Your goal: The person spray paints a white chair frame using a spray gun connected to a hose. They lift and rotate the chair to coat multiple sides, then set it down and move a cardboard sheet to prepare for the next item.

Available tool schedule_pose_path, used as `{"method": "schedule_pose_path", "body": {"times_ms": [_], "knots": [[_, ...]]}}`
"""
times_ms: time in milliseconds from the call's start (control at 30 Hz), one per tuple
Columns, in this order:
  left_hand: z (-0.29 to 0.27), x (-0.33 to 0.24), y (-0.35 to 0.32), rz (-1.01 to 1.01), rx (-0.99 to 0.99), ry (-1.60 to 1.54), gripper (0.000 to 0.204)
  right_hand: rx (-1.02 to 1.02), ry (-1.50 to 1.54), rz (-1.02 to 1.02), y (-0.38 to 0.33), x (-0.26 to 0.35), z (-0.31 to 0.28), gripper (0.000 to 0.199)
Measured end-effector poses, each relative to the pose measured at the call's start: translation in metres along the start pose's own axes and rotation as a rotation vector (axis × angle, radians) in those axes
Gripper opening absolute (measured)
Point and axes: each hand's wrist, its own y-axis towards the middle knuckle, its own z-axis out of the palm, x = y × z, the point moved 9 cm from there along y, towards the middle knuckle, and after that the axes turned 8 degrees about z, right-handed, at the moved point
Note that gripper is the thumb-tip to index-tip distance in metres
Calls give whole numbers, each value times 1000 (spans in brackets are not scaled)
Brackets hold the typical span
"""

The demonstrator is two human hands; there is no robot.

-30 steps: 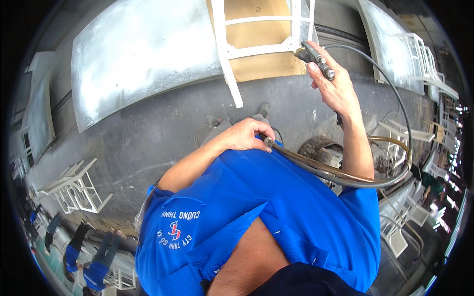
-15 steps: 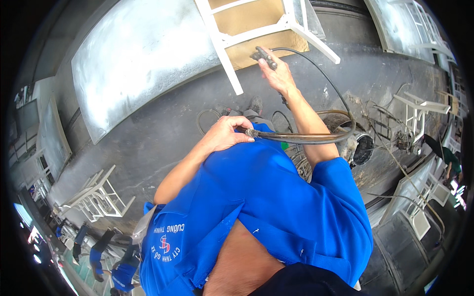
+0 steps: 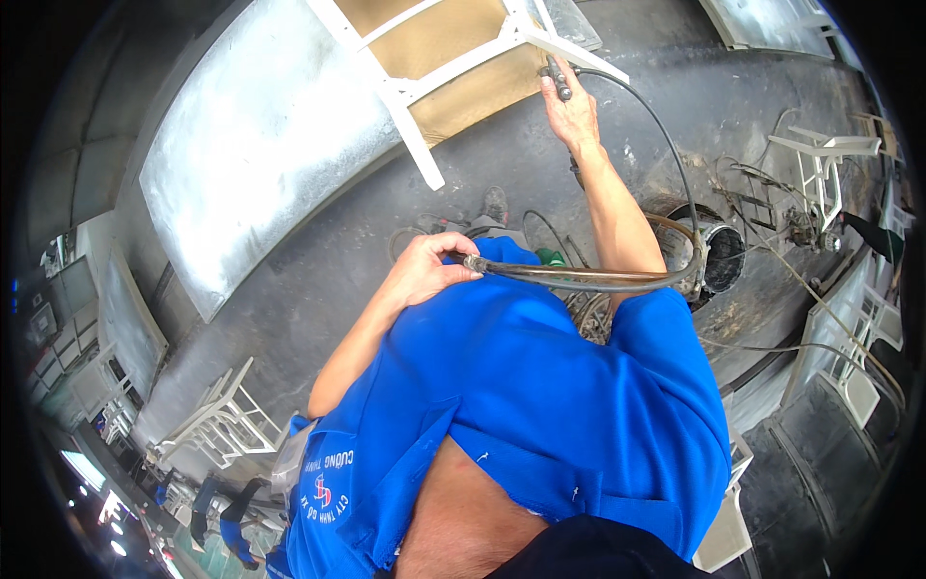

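Note:
My right hand point(image 3: 575, 118), arm stretched forward, is closed around a dark spray gun point(image 3: 558, 77). The gun is close to one leg of a white wooden chair frame point(image 3: 461, 64), which lies on a brown board point(image 3: 473, 108). From the gun a dark hose point(image 3: 666, 135) loops down past my right forearm. My left hand point(image 3: 422, 272) pinches the bundled hoses point(image 3: 579, 280) in front of my blue shirt, its thumb and fingers closed on them.
A large panel point(image 3: 270, 145) coated grey-white stands to the left of the chair frame. Right of me are a paint-crusted bucket point(image 3: 725, 259), tangled hoses and another white chair point(image 3: 820, 159). More white chairs point(image 3: 217, 415) stand at the lower left, with people point(image 3: 231, 526) beyond.
My right hand has swung right and slightly forward with the spray gun, nearer the chair leg. The view has shifted, and my left hand still grips the hoses.

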Motion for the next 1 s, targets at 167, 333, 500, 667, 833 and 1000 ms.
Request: {"method": "schedule_pose_path", "body": {"times_ms": [167,333,500,667,833,1000], "knots": [[9,-6,8,1,11,2,26,31,-35,-73,-19,-7,5,57],[17,-7,18,35,1,-26,22,203,58,-138,-60,-10,42,57],[22,-8,23,52,24,-17,24,338,106,-104,-81,-17,73,57],[18,-9,22,54,27,-13,24,149,118,-148,-67,-22,48,56],[9,-6,17,56,24,-25,23,-71,122,-56,-37,-30,-11,58],[-8,0,11,42,66,-68,19,-104,131,33,-41,-16,-29,57]]}}
